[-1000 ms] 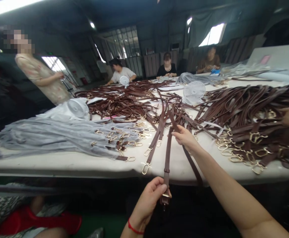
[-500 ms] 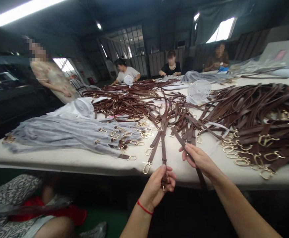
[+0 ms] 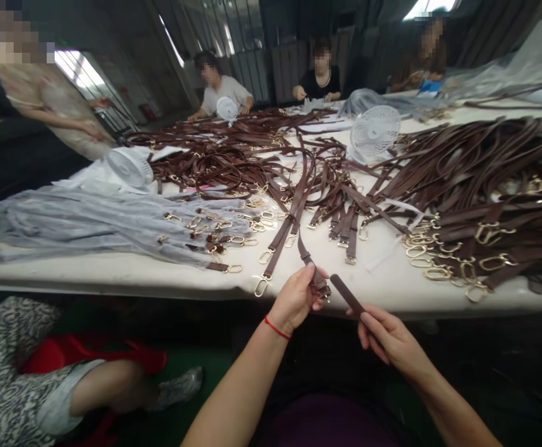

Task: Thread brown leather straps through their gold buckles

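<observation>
At the strap-strewn table, with your left hand pinching the buckle end and your right hand clasping the strap tip, hold both flat, level and untwisted.

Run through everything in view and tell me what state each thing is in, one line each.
Left hand: closed on buckle end.
Right hand: closed on strap tip, apart from the buckle.
Loose straps: heaped on table.
Wrapped straps: bundled in grey film.
Fan: standing; spinning unclear.
</observation>
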Demonstrator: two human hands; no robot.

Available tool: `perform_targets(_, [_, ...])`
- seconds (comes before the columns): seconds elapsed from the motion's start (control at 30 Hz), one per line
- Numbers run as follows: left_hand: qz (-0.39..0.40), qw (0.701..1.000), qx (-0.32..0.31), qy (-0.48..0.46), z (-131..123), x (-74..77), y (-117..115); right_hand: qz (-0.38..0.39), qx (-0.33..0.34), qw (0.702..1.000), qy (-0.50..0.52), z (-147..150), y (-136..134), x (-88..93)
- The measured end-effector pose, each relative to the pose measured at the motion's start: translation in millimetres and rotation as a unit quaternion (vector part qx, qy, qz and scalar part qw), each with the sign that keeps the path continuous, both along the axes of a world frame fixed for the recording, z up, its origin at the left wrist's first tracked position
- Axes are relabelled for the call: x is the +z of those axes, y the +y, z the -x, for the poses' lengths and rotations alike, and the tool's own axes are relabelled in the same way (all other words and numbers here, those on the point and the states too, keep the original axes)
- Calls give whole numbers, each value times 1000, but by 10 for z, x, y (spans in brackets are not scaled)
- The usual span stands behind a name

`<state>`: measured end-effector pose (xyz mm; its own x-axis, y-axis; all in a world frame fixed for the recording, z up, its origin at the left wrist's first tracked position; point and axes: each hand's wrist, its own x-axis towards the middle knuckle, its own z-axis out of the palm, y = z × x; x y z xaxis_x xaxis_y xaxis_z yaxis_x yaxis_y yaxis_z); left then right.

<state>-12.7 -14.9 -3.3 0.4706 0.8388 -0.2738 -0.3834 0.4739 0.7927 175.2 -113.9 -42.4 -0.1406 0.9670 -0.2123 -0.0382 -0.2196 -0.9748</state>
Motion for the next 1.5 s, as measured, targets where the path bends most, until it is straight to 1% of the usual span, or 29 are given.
perform_targets(0.17, [40,997,59,-31,-163,-80,10,42,40,998,21,-80,-144,-186])
perform_targets(0.23, [52,995,72,-50,-193,-81,8,44,43,998,22,-96,-145,-212])
perform_targets(0.3, [53,994,69,-66,-210,-69,-6,41,34,998,23,-90,-121,-212])
perform_targets(0.37, [42,995,52,-67,-211,-50,-37,34,11,999,25,-69,-90,-195])
perform_targets(0.5, [17,999,18,-30,-180,-21,-111,15,-49,998,31,-16,-24,-130])
perform_targets(0.6, [0,1000,12,-12,-179,-27,-141,-13,-78,996,42,36,66,-50])
perform_targets(0.67, [8,1000,18,-20,-203,-47,-149,-33,-76,995,60,88,158,15])
perform_targets(0.8, [54,996,5,-67,-252,-84,-159,-56,-18,995,86,213,328,121])
perform_targets(0.87, [67,995,-5,-68,-254,-86,-170,-59,-4,995,84,255,362,146])
perform_targets(0.97, [46,998,6,-34,-253,-78,-201,-49,-17,997,57,269,344,154])
perform_targets(1.07, [-5,999,26,23,-283,-83,-242,-29,-40,999,22,237,291,144])
perform_targets(1.1, [-22,999,23,43,-298,-90,-257,-23,-48,998,16,222,274,138])
perform_targets(1.2, [-53,995,-16,84,-347,-118,-299,0,-65,998,11,176,227,104])
perform_targets(1.3, [-50,993,-44,100,-387,-138,-326,20,-63,998,9,145,161,48])
perform_targets(1.37, [-45,990,-53,126,-406,-144,-330,19,-60,998,1,137,93,12])
perform_targets(1.43, [-45,983,-75,159,-416,-149,-326,8,-52,998,-16,128,5,-11])
perform_targets(1.5, [-41,979,-99,171,-414,-159,-322,0,-38,999,-25,106,-91,-19])
